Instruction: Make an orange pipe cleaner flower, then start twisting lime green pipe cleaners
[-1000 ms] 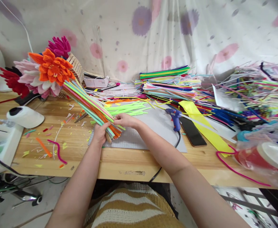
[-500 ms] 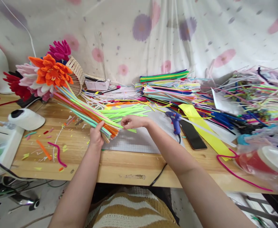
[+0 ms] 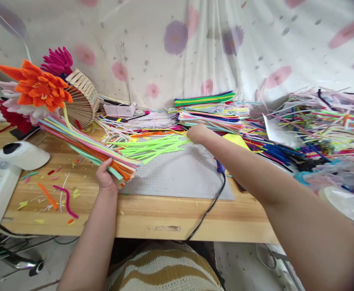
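My left hand point(image 3: 106, 174) is wrapped round a thick bundle of pipe cleaners point(image 3: 89, 147) in orange, pink, blue, mint and other colours. The bundle slants up to the left, in front of the felt-like flowers. My right hand point(image 3: 197, 133) reaches across to the back of the table, its fingers hidden behind the back of the hand. It is nearest to the yellow and orange stems at the back and to a spread of lime green pipe cleaners point(image 3: 152, 146), which lies on a grey cutting mat point(image 3: 177, 173).
A fluffy orange flower point(image 3: 42, 87) and others fill a wooden basket point(image 3: 81, 99) tipped on its side. Stacked pipe cleaners point(image 3: 210, 111) and a tangled pile point(image 3: 331, 121) line the back. A blue glue gun point(image 3: 220, 166) with black cord is partly behind my right arm. Scraps litter the left.
My right hand has moved from beside the bundle's end to the back right, over the far stems. My left hand, still gripping the bundle, has shifted slightly left and down.
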Action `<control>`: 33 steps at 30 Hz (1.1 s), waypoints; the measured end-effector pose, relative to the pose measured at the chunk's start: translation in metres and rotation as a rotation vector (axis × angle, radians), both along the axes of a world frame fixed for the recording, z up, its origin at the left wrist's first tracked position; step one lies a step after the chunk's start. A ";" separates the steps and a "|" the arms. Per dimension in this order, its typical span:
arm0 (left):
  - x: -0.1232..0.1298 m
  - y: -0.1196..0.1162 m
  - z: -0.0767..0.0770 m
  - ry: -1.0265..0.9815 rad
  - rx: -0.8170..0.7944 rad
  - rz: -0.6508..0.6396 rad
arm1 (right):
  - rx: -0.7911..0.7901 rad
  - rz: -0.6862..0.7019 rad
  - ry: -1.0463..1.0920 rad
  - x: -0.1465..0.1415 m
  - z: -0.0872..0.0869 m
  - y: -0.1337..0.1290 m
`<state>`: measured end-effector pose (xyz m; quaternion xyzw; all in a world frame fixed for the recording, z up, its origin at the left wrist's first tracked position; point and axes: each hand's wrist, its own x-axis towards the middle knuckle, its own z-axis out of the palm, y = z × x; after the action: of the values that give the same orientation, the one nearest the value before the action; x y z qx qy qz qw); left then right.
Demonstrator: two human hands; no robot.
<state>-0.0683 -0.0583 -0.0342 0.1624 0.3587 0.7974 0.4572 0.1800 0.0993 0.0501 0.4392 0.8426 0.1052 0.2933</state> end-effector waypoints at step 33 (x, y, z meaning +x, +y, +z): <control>0.050 0.015 0.022 0.974 -0.041 -0.351 | -1.053 -0.235 1.958 -0.067 -0.043 -0.069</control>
<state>-0.0180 -0.0428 -0.0123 0.5636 0.5127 0.5335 0.3672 0.1134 0.0306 0.0066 0.2304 0.6029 -0.6844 -0.3392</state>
